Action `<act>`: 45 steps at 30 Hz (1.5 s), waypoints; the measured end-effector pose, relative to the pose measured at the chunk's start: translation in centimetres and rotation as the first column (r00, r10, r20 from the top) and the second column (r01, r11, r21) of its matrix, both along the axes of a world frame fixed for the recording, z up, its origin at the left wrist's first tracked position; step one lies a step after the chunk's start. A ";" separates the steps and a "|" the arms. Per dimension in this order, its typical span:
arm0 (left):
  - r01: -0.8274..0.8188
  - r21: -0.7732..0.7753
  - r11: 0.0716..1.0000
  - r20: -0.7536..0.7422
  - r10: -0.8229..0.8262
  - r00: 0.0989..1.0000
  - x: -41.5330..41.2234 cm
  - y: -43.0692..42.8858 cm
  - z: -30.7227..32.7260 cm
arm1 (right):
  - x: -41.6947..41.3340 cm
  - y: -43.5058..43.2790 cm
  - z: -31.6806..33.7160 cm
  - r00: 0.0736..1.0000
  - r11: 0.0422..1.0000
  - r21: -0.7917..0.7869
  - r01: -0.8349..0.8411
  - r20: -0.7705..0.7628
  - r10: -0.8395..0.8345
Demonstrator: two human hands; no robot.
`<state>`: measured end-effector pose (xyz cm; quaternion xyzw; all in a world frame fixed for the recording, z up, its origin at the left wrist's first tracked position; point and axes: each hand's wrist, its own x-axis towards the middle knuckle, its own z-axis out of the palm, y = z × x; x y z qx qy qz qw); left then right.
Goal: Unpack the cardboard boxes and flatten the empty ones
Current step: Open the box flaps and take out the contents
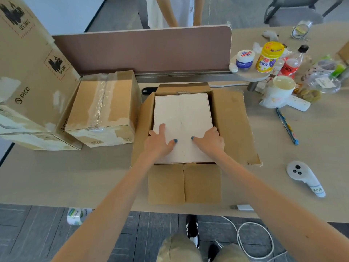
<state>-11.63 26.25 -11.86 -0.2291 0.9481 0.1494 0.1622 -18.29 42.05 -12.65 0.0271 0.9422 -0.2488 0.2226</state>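
While the open carton [228,118] is sitting flaps-out: white inner box [182,114] is lying snugly inside it.
Left hand [160,140]: pressing flat on top, fingers spread, steadying.
Right hand [209,138]: hooking the box's edge, likely for lifting.

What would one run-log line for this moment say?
phase: unpacking; cardboard box: open, flaps spread; white inner box: inside it; left hand: on its left edge; right hand: curled over right edge
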 end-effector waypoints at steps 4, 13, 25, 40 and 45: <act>-0.098 0.240 0.966 -0.110 0.127 0.986 0.5 -0.2 -2.0 | 0.7 0.2 -0.4 0.998 1.000 0.007 -0.010 -0.057 0.011; -0.119 0.287 0.950 -0.294 0.205 0.934 -0.1 -1.1 -2.7 | 0.5 0.4 0.1 0.989 0.976 -0.184 0.117 -0.073 -0.132; -0.115 0.316 0.942 -0.436 0.252 0.864 0.1 -1.0 3.1 | 0.6 1.1 4.3 0.960 0.956 -0.279 0.086 -0.235 -0.155; -0.067 0.137 0.988 -0.665 0.141 0.734 -0.5 7.4 15.0 | 0.6 9.7 14.3 0.876 0.867 -0.495 0.044 -0.398 -0.272; -0.015 0.103 0.995 -0.675 0.081 0.733 -2.8 13.0 16.2 | -0.7 15.6 15.4 0.840 0.849 -0.521 0.089 -0.418 -0.345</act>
